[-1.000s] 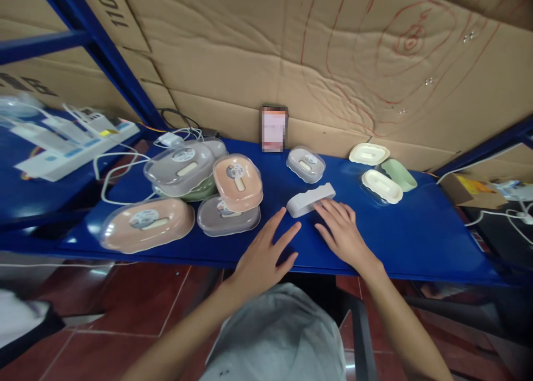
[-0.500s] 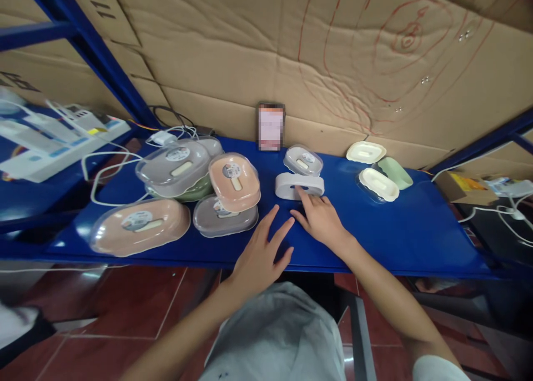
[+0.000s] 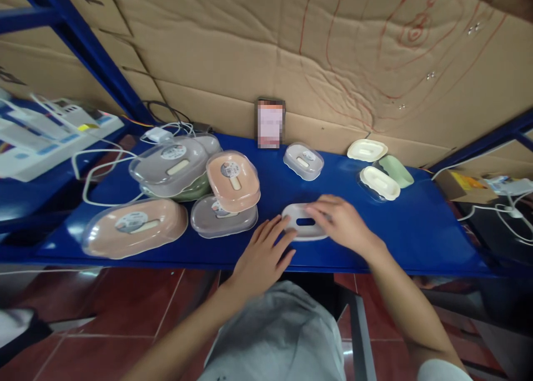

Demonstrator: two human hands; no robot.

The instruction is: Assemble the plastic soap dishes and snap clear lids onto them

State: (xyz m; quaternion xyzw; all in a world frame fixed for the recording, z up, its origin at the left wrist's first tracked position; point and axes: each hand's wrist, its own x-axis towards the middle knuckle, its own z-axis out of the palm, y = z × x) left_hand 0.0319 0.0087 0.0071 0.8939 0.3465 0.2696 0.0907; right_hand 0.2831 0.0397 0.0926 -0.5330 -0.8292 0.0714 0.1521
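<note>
Cardboard sheets back a blue worktop (image 3: 416, 236) where a person's right hand (image 3: 343, 225) lies fingers spread over a grey oval tray (image 3: 302, 229) with a slot in its middle, near the front edge. Beside it the left hand (image 3: 262, 256) rests open, its grip on nothing, fingertips touching the tray's left end. To the left sit lidded soap boxes, among them a peach box (image 3: 233, 180); cream and green pieces (image 3: 381, 173) lie to the right.
</note>
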